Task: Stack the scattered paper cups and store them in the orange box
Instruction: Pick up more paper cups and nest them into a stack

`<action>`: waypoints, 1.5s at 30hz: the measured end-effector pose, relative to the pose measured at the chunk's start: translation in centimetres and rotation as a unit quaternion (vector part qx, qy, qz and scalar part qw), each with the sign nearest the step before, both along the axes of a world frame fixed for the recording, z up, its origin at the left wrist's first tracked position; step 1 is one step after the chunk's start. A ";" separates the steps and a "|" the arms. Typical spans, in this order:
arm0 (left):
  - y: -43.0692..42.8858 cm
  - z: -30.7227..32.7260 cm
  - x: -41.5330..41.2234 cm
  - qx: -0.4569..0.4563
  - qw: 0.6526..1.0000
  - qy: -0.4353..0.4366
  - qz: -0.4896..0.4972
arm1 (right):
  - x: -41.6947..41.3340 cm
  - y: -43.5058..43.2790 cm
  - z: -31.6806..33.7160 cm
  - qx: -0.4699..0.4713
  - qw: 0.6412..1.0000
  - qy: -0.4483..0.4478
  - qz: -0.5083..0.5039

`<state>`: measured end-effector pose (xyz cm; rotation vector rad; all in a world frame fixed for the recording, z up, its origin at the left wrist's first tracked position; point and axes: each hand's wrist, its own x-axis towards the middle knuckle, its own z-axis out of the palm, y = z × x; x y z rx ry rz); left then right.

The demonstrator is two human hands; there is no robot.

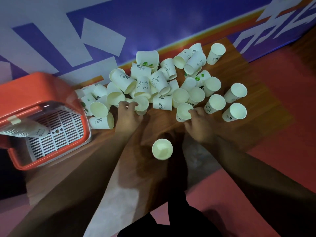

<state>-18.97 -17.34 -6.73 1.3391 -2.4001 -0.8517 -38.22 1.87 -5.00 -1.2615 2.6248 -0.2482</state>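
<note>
Several white paper cups [153,79] with small printed pictures lie heaped on a wooden table [119,159], some upright, some on their sides. My left hand [127,115] grips an upright cup [142,104] at the heap's near edge. My right hand [199,124] holds the rim of another upright cup [183,112]. A single cup [162,148] stands alone between my forearms. The orange box [39,86] sits at the left, tipped toward me, with a stack of nested cups [25,130] lying on its white slatted insert.
A purple and white wall [102,31] runs behind the heap. More upright cups [236,111] stand to the right. The red floor [282,100] shows past the table's right and near edges.
</note>
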 end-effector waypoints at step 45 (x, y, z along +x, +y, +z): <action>16.1 7.7 5.6 0.183 0.960 0.205 0.058 | 1.5 5.3 2.3 -0.022 0.937 -0.292 0.193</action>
